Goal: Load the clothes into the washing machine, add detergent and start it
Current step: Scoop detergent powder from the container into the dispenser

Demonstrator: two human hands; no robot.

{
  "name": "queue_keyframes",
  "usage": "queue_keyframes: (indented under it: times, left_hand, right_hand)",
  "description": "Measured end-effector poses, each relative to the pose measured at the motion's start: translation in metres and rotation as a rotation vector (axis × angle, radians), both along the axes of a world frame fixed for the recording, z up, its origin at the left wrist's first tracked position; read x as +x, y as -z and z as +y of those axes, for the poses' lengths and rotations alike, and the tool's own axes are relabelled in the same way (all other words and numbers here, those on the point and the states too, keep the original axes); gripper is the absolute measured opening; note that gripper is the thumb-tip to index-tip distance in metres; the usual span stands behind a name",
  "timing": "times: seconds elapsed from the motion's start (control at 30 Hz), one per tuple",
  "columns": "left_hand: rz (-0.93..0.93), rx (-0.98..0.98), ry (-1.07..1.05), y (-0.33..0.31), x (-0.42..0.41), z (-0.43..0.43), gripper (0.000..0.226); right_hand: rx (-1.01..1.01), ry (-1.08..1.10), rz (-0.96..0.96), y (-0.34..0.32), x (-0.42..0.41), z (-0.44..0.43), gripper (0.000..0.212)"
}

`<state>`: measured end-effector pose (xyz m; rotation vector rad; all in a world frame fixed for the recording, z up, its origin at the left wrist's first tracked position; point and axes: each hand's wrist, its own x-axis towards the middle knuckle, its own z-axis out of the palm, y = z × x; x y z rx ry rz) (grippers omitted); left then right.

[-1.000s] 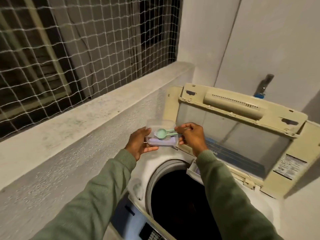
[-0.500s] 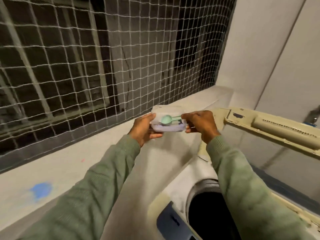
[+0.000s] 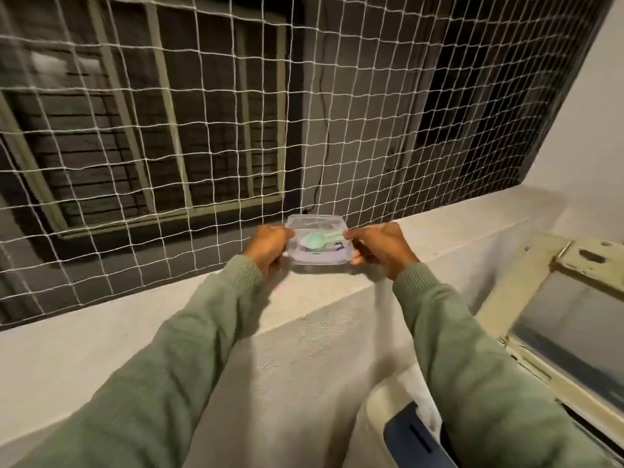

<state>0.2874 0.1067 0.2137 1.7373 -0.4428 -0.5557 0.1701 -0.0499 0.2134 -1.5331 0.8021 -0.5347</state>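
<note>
A clear plastic detergent box (image 3: pixel 317 255) with pale powder inside sits at the concrete ledge (image 3: pixel 135 319) below the netting. My left hand (image 3: pixel 268 246) grips its left side. My right hand (image 3: pixel 378 246) holds its right side and pinches the handle of a green scoop (image 3: pixel 315 240) that lies across the top of the box. The washing machine's raised lid (image 3: pixel 570 319) shows at the right edge, and a corner of its blue panel (image 3: pixel 408 437) shows at the bottom. The drum is out of view.
White rope netting (image 3: pixel 236 130) closes the opening above the ledge, with a dark wall and window bars behind it. A white wall (image 3: pixel 594 136) stands at the right. My green sleeves fill the lower frame.
Both hands carried the box and scoop away from the washing machine, up and left to the ledge by the netting. The view turned left, so the drum left the frame.
</note>
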Motion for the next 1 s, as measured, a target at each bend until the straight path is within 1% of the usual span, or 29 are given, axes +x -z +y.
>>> queue_keyframes:
  times: [0.13, 0.27, 0.47, 0.53, 0.6, 0.73, 0.87, 0.93, 1.0]
  left_hand:
    - [-0.013, 0.038, -0.053, 0.006, 0.007, 0.019, 0.014]
    - [0.06, 0.017, -0.069, 0.013, 0.008, 0.032, 0.013]
    - [0.157, -0.023, -0.08, 0.017, -0.003, 0.042, 0.009]
    - [0.173, -0.019, -0.087, 0.017, -0.005, 0.044, 0.009]
    - [0.184, 0.003, -0.095, 0.018, -0.007, 0.047, 0.011]
    - [0.176, 0.042, -0.1, 0.02, -0.012, 0.05, 0.014]
    - [0.133, -0.024, -0.128, 0.023, -0.018, 0.054, 0.012]
    - [0.117, -0.068, -0.187, 0.026, -0.02, 0.055, 0.006]
    - [0.082, -0.083, -0.283, 0.028, -0.017, 0.058, 0.012]
  right_hand:
    - [-0.029, -0.083, 0.052, -0.002, 0.011, 0.014, 0.014]
    - [-0.027, -0.143, 0.084, -0.004, 0.014, 0.021, 0.018]
    - [0.088, -0.199, 0.076, 0.001, 0.005, 0.028, 0.009]
    - [0.107, -0.209, 0.088, 0.004, 0.005, 0.027, 0.012]
    - [0.086, -0.211, 0.11, 0.007, 0.005, 0.027, 0.016]
    - [0.042, -0.201, 0.125, 0.01, 0.002, 0.03, 0.025]
    - [0.034, -0.203, 0.128, 0.009, -0.001, 0.034, 0.021]
    - [0.035, -0.202, 0.114, 0.009, -0.002, 0.035, 0.021]
    - [0.029, -0.198, 0.103, 0.009, -0.003, 0.036, 0.021]
